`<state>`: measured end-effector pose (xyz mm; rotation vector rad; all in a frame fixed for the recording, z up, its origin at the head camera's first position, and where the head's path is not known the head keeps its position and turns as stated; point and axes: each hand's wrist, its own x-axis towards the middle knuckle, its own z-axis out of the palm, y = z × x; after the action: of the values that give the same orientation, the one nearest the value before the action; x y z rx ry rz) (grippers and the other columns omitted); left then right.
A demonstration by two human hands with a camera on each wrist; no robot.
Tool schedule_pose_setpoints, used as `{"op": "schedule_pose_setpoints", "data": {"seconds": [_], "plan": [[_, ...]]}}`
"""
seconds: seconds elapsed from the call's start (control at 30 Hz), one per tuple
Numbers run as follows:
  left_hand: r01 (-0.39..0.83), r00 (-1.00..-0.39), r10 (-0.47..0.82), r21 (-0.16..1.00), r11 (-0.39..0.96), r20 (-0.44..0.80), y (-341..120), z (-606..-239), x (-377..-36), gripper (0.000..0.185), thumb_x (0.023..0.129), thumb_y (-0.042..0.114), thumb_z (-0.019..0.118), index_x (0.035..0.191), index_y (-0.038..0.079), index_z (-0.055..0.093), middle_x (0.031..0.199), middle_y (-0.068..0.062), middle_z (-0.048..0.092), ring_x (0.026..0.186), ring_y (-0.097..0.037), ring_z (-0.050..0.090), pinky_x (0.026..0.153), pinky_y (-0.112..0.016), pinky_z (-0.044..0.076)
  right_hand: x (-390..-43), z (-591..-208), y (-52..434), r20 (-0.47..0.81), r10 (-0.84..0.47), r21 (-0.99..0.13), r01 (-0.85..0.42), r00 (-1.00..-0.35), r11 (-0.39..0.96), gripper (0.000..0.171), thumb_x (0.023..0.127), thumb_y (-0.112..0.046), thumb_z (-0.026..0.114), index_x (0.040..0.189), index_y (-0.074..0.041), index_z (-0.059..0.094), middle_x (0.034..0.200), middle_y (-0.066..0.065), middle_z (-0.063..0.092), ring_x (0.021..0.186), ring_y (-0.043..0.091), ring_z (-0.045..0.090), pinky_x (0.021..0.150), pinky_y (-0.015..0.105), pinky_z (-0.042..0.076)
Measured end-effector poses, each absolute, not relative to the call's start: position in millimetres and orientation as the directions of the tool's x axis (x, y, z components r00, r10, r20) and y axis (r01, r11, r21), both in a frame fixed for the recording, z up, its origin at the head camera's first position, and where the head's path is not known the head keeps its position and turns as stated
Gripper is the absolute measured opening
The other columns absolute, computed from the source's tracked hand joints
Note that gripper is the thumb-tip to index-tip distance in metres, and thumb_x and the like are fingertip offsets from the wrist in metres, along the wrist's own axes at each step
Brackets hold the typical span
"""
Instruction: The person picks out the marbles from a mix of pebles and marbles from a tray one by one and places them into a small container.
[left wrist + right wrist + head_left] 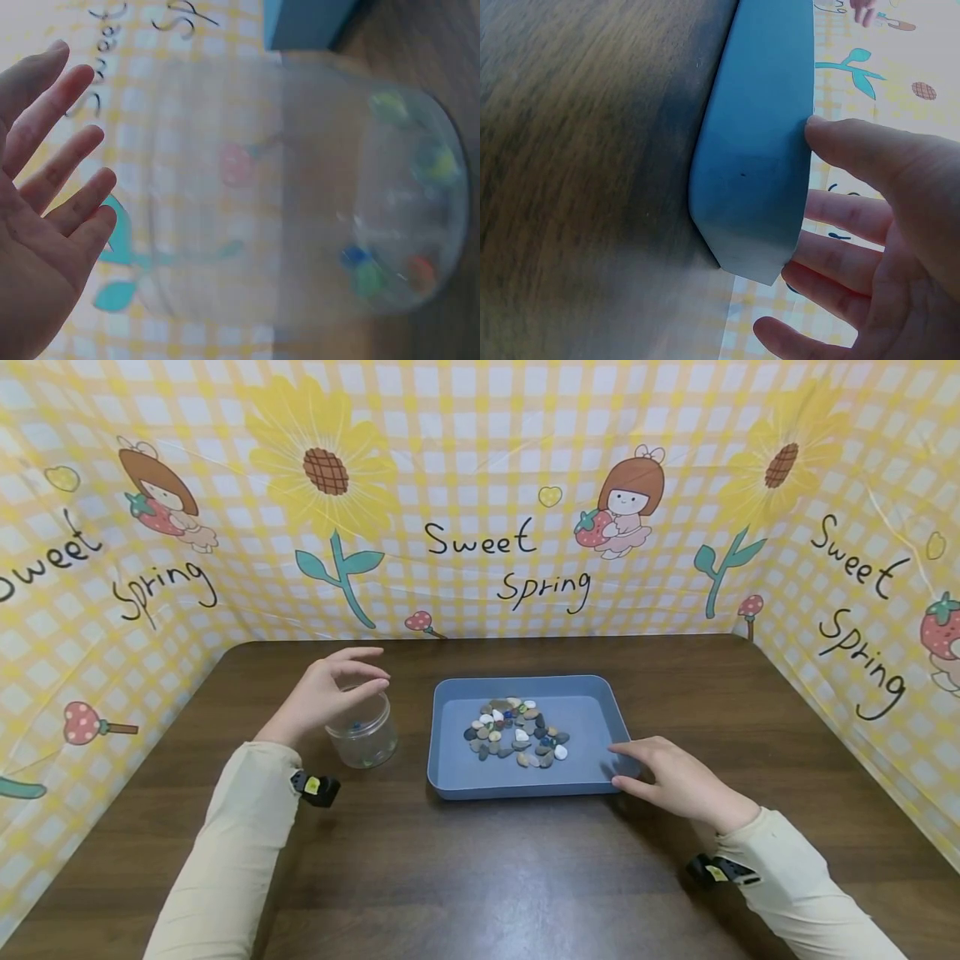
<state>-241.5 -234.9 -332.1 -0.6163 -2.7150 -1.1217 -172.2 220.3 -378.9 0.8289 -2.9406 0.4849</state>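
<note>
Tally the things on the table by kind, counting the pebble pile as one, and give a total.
Tray: 1
Jar: 1
Pebble pile: 1
Hands: 2, left hand above the jar, right hand at the tray's corner
Total: 5

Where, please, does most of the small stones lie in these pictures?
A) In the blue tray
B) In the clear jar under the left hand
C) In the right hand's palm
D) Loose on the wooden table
A: the head view shows the pile of stones lying inside the blue tray, while the clear jar below the left hand holds only a few coloured pieces, and the right hand rests at the tray's corner.
</note>
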Motion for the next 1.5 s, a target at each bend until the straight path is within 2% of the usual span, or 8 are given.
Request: {"op": "schedule_pose_setpoints", "data": {"seconds": [0.13,0.23,0.37,0.67,0.87,1.0,1.2,1.5], "plan": [[0.462,-0.885,0.357,0.648,0.606,0.297,-222.3,-323.3,-238.3,0.021,0.087,0.026,0.066,0.101,0.012,0.072,0.139,-0.005,0.05,0.132,-0.029,0.041,0.094,-0.048,0.047,-172.6,-379.3,220.6,0.129,-0.501,-0.285,-0.516,-0.856,0.808,0.044,0.086,-0.027,0.066,0.122,-0.003,0.06,0.118,0.014,0.065,0.111,0.032,0.057,0.093,0.049,0.047],[0.49,-0.869,0.385,0.645,0.587,0.31,-212.3,-316.9,-236.4,0.019,0.087,0.025,0.066,0.101,0.013,0.072,0.138,-0.006,0.051,0.132,-0.028,0.041,0.098,-0.048,0.044,-172.9,-379.1,220.7,0.128,-0.499,-0.288,-0.513,-0.857,0.809,0.044,0.086,-0.027,0.066,0.122,-0.003,0.06,0.118,0.014,0.065,0.11,0.031,0.057,0.093,0.049,0.047],[0.516,-0.853,0.411,0.634,0.576,0.32,-198.8,-308.4,-234.9,0.018,0.087,0.025,0.066,0.101,0.015,0.072,0.139,-0.005,0.051,0.134,-0.027,0.039,0.108,-0.051,0.032,-173.2,-378.7,220.8,0.127,-0.495,-0.289,-0.509,-0.86,0.811,0.045,0.086,-0.028,0.066,0.123,-0.003,0.06,0.118,0.014,0.065,0.11,0.031,0.057,0.093,0.049,0.047],[0.506,-0.85,0.44,0.679,0.532,0.288,-171.1,-299.7,-237.7,0.019,0.086,0.033,0.067,0.101,0.022,0.071,0.138,0.004,0.051,0.136,-0.017,0.036,0.11,-0.047,0.031,-174.3,-378.1,220.9,0.129,-0.501,-0.29,-0.516,-0.856,0.806,0.045,0.086,-0.028,0.066,0.123,-0.003,0.06,0.117,0.014,0.065,0.109,0.031,0.058,0.093,0.049,0.048],[0.563,-0.807,0.5,0.663,0.493,0.314,-151.1,-298.3,-246.4,0.021,0.086,0.026,0.068,0.103,0.015,0.071,0.137,-0.003,0.052,0.133,-0.021,0.04,0.107,-0.047,0.036,-174.8,-377.5,220.8,0.13,-0.502,-0.286,-0.517,-0.855,0.807,0.045,0.086,-0.027,0.066,0.123,-0.003,0.06,0.117,0.014,0.065,0.11,0.031,0.058,0.093,0.049,0.047],[0.584,-0.789,0.527,0.652,0.483,0.317,-138.9,-301.2,-253.2,0.019,0.086,0.025,0.068,0.103,0.015,0.071,0.135,-0.004,0.054,0.132,-0.02,0.042,0.106,-0.046,0.038,-175.1,-377.3,220.6,0.129,-0.5,-0.285,-0.515,-0.856,0.808,0.045,0.086,-0.027,0.066,0.123,-0.002,0.06,0.117,0.015,0.064,0.11,0.032,0.058,0.093,0.049,0.047],[0.555,-0.797,0.54,0.681,0.478,0.27,-123.7,-309.9,-260.9,0.019,0.087,0.027,0.066,0.103,0.017,0.071,0.135,-0.001,0.053,0.133,-0.019,0.041,0.106,-0.046,0.038,-174.6,-377.9,221.1,0.124,-0.497,-0.286,-0.511,-0.859,0.811,0.045,0.086,-0.028,0.066,0.123,-0.003,0.06,0.118,0.014,0.064,0.11,0.031,0.057,0.093,0.049,0.047],[0.552,-0.786,0.576,0.677,0.487,0.225,-106.2,-328.9,-270.2,0.019,0.087,0.022,0.066,0.103,0.012,0.071,0.134,-0.006,0.055,0.131,-0.023,0.044,0.105,-0.046,0.04,-173.7,-379.8,221.7,0.122,-0.493,-0.284,-0.506,-0.861,0.814,0.045,0.086,-0.028,0.066,0.123,-0.003,0.06,0.117,0.014,0.064,0.109,0.031,0.058,0.093,0.049,0.048]]}}
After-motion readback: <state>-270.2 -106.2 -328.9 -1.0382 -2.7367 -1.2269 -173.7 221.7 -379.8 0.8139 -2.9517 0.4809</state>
